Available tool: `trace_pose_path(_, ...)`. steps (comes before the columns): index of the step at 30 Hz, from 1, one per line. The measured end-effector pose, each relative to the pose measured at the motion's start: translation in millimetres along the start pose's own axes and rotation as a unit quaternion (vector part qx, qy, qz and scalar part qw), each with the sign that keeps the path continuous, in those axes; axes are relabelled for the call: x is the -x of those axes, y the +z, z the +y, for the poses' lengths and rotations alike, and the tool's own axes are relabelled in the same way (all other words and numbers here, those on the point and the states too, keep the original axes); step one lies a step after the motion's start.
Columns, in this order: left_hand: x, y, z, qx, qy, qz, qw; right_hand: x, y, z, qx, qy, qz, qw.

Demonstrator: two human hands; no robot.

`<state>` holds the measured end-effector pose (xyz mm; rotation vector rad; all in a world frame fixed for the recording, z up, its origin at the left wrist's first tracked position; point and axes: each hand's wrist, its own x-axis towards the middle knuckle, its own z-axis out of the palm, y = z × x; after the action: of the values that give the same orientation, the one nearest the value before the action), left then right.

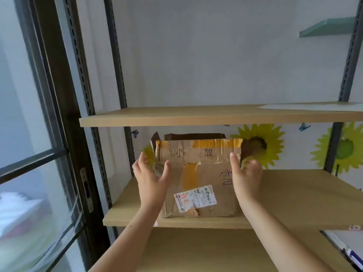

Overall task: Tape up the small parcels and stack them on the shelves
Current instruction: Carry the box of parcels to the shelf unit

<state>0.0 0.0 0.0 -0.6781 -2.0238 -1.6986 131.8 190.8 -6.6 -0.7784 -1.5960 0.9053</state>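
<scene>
A cardboard parcel [198,177] stands on the middle wooden shelf [294,197], near the shelf's left end and close to its front edge. The parcel is worn, with strips of yellow tape [189,176] across its top and down its front face, some handwritten characters, and a white shipping label [195,198] stuck low on the front, a little tilted. Its flaps at the back stand partly open.

The left hand [152,178] is at the parcel's left side. Its grip is wide, the fingers are spread and straight, and the thumb lies near the front left edge of the box. The right hand [245,173] is at the parcel's right side, with the thumb along the front right edge and the fingers reaching around the side. Whether those fingers press on the cardboard I cannot tell, because they are blurred.

Above is the upper shelf [196,116], with a pale flat sheet [314,107] lying at its right end. On the wall behind are sunflower stickers [261,146] and small butterfly stickers [304,127]. A dark window frame [59,114] is at the left.
</scene>
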Motion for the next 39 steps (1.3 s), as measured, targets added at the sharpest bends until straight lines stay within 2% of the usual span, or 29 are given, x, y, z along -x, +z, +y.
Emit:
trace_pose_path(4,-31.4,-0.2,-23.9,0.095,-0.057,-0.120,0.987,-3.0,18.1,-13.2,-0.101,0.076,0.014,0.992)
trace_pose_path(8,-50.2,7.7,-43.3,0.131,-0.080,-0.190,0.970,-7.2,21.2,-21.7,-0.093,0.095,-0.018,0.991)
trace_pose_path(12,-60.5,15.8,-52.1,0.185,-0.109,-0.258,0.942,-15.2,16.2,-18.0,-0.117,0.122,-0.098,0.981)
trace_pose_path(16,-58.7,12.4,-47.6,0.242,-0.137,-0.302,0.912,-26.8,15.8,-1.2,-0.179,0.149,-0.183,0.955)
trace_pose_path(19,-54.8,12.5,-46.6,0.264,-0.139,-0.309,0.903,-32.9,11.3,8.3,-0.204,0.152,-0.239,0.937)
trace_pose_path(21,-52.1,13.6,-43.3,0.267,-0.147,-0.305,0.902,-33.2,10.8,10.0,-0.205,0.141,-0.250,0.936)
trace_pose_path(24,-48.9,10.8,-36.8,0.257,-0.165,-0.303,0.903,-32.9,10.8,11.0,-0.219,0.146,-0.247,0.933)
trace_pose_path(27,-44.2,0.4,-33.4,0.243,-0.144,-0.311,0.907,-26.0,4.9,6.2,-0.228,0.133,-0.252,0.931)
trace_pose_path(34,-31.3,-15.1,-33.8,0.199,-0.116,-0.320,0.919,4.2,-19.4,-4.9,-0.206,0.050,-0.291,0.933)
trace_pose_path(39,-20.4,-19.1,-28.3,0.208,-0.087,-0.339,0.913,22.0,-39.3,-14.0,-0.190,0.038,-0.268,0.944)
